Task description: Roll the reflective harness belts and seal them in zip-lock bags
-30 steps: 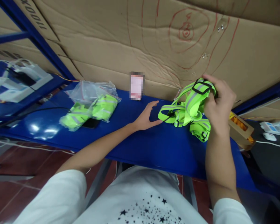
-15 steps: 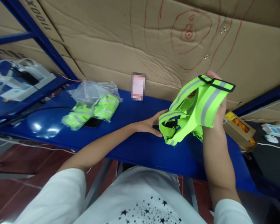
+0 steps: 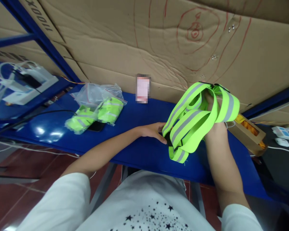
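A neon yellow-green reflective vest (image 3: 192, 125), made of elastic straps with grey stripes and black buckles, hangs in loops above the blue table. My left hand (image 3: 154, 131) is closed at its lower left end, thumb in front by a black piece, the other fingertips hidden behind the straps. On the other side, my right hand (image 3: 218, 128) reaches up among the loops and carries the vest. Straps drape over it and cover most of its fingers.
Bagged yellow-green vests (image 3: 109, 110) lie on the blue table (image 3: 132, 150) at left, partly over a dark phone (image 3: 96, 126). A pixelated card (image 3: 143, 88) leans on the cardboard wall (image 3: 106, 48). An open carton (image 3: 249, 133) stands right; power strips (image 3: 31, 85) sit far left.
My right hand has lowered and turned, and the straps have swung round over its wrist. The vest's lower end has dropped. My left hand has closed in on the strap.
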Demonstrator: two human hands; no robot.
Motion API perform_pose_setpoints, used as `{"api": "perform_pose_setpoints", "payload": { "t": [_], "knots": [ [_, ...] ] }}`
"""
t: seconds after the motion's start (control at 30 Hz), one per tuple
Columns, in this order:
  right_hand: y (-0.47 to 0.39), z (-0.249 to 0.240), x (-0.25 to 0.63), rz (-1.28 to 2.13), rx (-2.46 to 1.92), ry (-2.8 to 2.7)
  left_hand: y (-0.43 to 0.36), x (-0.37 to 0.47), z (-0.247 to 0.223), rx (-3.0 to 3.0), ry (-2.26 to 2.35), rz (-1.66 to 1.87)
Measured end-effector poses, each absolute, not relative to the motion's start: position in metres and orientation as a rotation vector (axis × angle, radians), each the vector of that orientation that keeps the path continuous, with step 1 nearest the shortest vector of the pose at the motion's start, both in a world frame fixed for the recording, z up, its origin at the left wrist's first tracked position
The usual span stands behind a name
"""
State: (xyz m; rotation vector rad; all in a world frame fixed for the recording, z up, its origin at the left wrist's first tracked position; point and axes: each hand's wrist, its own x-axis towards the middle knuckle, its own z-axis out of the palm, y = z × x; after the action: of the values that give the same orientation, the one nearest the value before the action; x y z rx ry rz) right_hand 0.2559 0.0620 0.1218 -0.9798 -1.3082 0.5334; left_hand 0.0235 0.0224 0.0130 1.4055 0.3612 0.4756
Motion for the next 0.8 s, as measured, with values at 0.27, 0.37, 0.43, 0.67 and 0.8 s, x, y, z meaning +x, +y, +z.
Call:
{"api": "perform_pose_setpoints", "payload": {
  "t": [0.27, 0.37, 0.43, 0.67, 0.8],
  "knots": [
    [0.058, 0.152, 0.295, 0.847, -0.975, -1.265, 0.034, 0.009, 0.02, 1.349, 0.518, 0.579],
    [0.058, 0.166, 0.312, 0.912, -0.958, -1.217, 0.039, 0.007, 0.022, 1.303, 0.594, 0.648],
    [0.056, 0.173, 0.318, 0.947, -0.97, -1.126, 0.042, 0.006, 0.023, 1.286, 0.682, 0.689],
    [0.023, 0.181, 0.329, 0.57, -1.004, -1.229, 0.051, 0.003, 0.024, 1.396, 0.996, 0.775],
    [-0.001, 0.188, 0.335, 0.419, -1.159, -1.538, 0.056, 0.002, 0.022, 1.514, 1.273, 0.865]
  ]
}}
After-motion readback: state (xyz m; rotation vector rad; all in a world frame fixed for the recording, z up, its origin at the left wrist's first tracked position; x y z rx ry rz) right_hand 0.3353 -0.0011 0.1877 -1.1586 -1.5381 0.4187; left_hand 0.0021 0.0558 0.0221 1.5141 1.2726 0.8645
